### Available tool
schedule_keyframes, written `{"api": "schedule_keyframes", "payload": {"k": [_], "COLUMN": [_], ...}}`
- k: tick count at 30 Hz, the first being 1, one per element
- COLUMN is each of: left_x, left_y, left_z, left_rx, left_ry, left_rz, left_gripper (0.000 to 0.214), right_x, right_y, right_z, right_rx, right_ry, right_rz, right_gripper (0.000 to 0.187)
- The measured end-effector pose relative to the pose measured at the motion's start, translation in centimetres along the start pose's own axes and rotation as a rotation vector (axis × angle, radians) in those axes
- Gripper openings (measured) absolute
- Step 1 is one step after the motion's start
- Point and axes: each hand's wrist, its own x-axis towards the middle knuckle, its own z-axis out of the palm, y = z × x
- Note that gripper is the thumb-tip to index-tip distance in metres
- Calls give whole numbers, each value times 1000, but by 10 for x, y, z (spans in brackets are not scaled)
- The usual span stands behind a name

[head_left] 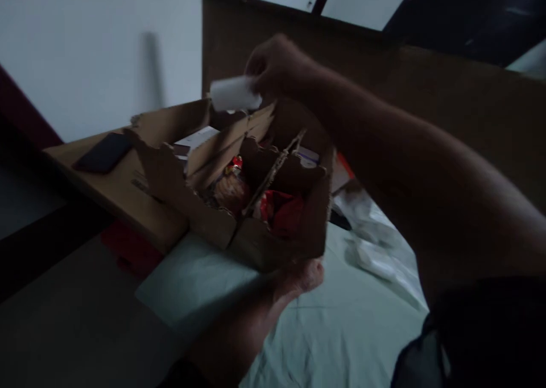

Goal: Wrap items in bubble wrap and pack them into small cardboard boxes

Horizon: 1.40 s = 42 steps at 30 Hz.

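Cardboard box (213, 217) with slotted dividers rests on the left hand (298, 280), which is tucked under its near corner. The box hides most of that hand, so I cannot tell how far its fingers are closed. Above the far side of the box, the right hand (277, 66) is closed in a pinch on a white roll (234, 94), small and blurred, which it holds by one end. The roll sticks out from the fingers toward the person's left with its long axis roughly level. It hangs just over the far compartments, clear of the divider tops, so the right hand is by far the nearer to it and the left hand is well below.

Just above the left hand, red packets (279, 211) fill the near compartments. A white carton (194, 140) lies in a compartment below and left of the roll. Left of both hands, a dark phone (104, 152) lies on a brown board. Below the left hand spreads the pale bed sheet (341, 331), with crumpled white wrapping (375, 246) to that hand's right. A brown headboard (230, 41) stands behind the right hand.
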Motion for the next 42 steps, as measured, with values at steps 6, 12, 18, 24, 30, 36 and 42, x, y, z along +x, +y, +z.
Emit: {"api": "schedule_keyframes", "payload": {"k": [6, 12, 18, 24, 30, 36, 42], "left_x": [-2, -3, -6, -7, -9, -9, 5], "left_y": [-4, -10, -11, -13, -11, -5, 21], "left_z": [6, 10, 6, 4, 1, 1, 32], "left_rx": [64, 150, 193, 212, 235, 315, 431], "left_ry": [47, 123, 172, 204, 221, 221, 185], "left_rz": [46, 128, 175, 185, 172, 133, 178], "left_gripper": [23, 21, 22, 24, 23, 22, 33], "right_x": [-167, -323, -368, -436, -540, -578, -525], "right_y": [106, 216, 288, 294, 253, 208, 221], "right_z": [-62, -36, -27, -6, 27, 62, 83], "right_rx": [708, 757, 658, 576, 474, 331, 238], "right_ry": [253, 523, 639, 530, 352, 140, 52], "right_rz": [273, 671, 818, 895, 911, 765, 603], "right_gripper": [22, 20, 22, 19, 12, 19, 37]}}
